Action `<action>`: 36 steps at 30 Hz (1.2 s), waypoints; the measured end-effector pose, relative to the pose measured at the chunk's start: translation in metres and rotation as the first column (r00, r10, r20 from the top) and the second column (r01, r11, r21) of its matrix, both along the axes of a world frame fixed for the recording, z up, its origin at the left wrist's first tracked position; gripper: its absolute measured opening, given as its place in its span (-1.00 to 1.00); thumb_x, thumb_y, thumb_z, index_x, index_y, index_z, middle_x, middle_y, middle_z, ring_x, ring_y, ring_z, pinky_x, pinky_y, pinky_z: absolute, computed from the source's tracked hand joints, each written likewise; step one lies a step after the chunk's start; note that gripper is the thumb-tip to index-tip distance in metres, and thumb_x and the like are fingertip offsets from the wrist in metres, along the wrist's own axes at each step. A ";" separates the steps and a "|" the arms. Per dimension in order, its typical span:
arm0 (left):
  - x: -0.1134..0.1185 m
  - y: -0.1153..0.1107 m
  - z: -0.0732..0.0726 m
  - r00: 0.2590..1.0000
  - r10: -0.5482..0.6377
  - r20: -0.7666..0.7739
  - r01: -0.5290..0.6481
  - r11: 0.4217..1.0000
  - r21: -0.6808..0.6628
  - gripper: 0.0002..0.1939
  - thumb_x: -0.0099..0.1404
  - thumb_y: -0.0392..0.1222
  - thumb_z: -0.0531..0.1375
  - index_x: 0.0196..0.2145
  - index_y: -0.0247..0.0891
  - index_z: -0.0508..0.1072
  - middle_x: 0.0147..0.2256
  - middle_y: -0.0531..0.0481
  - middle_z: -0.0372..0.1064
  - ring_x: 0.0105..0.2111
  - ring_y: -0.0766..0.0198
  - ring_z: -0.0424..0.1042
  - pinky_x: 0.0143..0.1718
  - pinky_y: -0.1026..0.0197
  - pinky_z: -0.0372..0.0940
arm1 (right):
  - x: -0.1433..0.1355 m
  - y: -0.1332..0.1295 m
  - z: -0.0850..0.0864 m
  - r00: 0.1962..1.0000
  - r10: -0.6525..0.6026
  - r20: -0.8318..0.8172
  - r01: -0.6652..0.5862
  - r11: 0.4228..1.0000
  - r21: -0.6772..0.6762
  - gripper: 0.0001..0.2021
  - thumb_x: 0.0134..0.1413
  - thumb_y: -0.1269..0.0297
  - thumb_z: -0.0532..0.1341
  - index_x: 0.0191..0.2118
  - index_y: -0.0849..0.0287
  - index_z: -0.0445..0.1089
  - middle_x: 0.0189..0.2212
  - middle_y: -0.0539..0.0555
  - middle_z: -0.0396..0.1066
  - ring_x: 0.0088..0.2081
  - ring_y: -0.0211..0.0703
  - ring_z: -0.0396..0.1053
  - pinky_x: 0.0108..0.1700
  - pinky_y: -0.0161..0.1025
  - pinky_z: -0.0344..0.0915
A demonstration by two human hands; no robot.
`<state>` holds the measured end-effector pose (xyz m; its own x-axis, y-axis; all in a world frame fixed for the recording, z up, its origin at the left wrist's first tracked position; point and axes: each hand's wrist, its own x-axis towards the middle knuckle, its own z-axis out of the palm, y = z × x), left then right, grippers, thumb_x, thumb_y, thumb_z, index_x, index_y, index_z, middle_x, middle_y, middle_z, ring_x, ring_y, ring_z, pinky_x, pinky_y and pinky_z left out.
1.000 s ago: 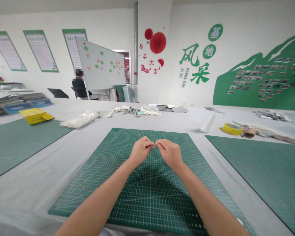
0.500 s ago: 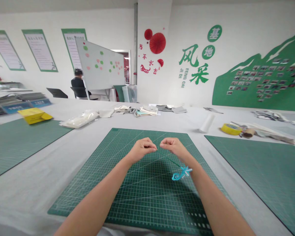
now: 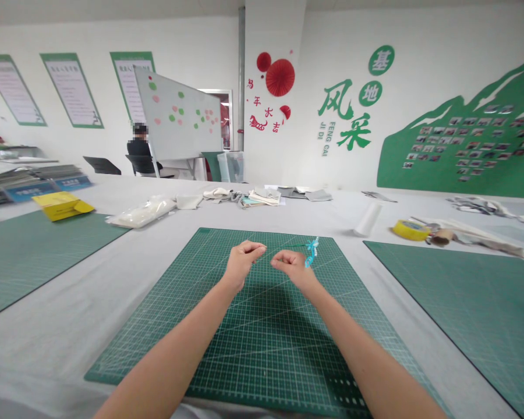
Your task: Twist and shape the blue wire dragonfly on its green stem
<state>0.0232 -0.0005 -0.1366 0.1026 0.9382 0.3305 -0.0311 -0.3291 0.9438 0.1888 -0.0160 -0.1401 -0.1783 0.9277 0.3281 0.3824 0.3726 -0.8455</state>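
Observation:
My left hand [image 3: 242, 262] is closed in a pinch above the green cutting mat [image 3: 262, 337]. A thin stem runs from its fingertips to the right, green toward its far end, and carries a small light-blue and white curled ornament [image 3: 311, 254]. The ornament shows just beyond my right hand [image 3: 294, 269]. The fingers of my right hand are pinched together, a little apart from the left fingertips. What lies between the right fingers is too small to make out.
Cutting mats lie left [image 3: 39, 250] and right [image 3: 463, 291]. Farther back are a yellow box [image 3: 63, 205], a plastic-wrapped packet [image 3: 142, 212], fabric scraps [image 3: 262, 198], a white roll [image 3: 368, 219] and yellow tape [image 3: 410, 229]. A person [image 3: 138, 148] sits by the whiteboard [image 3: 179, 116].
The ornament has swung up and away from me, from beside my right forearm to beyond my right hand. My left hand has moved slightly left and up; my right hand has shifted left.

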 end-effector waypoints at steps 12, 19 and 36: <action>0.001 -0.004 0.001 0.891 0.268 -0.367 -0.144 0.932 0.331 -0.86 0.15 -0.23 0.15 -0.46 -0.20 0.52 -0.48 0.05 0.32 -0.43 0.33 0.30 -0.35 0.26 0.17 | -0.017 -0.029 0.011 0.918 -0.166 0.360 0.013 0.920 0.391 -0.78 0.15 0.33 0.02 -0.41 0.12 0.39 -0.48 0.02 0.41 -0.41 -0.21 0.32 -0.34 -0.31 0.12; 0.005 -0.012 0.005 0.862 0.189 -0.470 0.000 0.928 0.373 -0.85 0.17 -0.23 0.14 -0.40 -0.18 0.53 -0.45 0.05 0.31 -0.40 0.32 0.31 -0.34 0.28 0.18 | -0.007 -0.030 0.019 0.914 -0.256 0.314 0.089 0.883 0.461 -0.77 0.18 0.31 0.00 -0.36 0.11 0.39 -0.41 0.04 0.43 -0.35 -0.19 0.34 -0.28 -0.31 0.14; -0.002 -0.013 0.018 0.880 -0.242 -0.409 0.352 0.910 0.220 -0.89 0.13 -0.21 0.20 -0.42 -0.23 0.55 -0.42 -0.01 0.32 -0.35 0.29 0.33 -0.28 0.26 0.22 | 0.035 0.004 0.016 0.996 0.052 -0.069 -0.059 0.992 -0.109 -0.80 -0.11 0.15 0.22 -0.50 0.20 0.36 -0.71 -0.14 0.06 -0.66 -0.40 -0.09 -0.62 -0.38 -0.14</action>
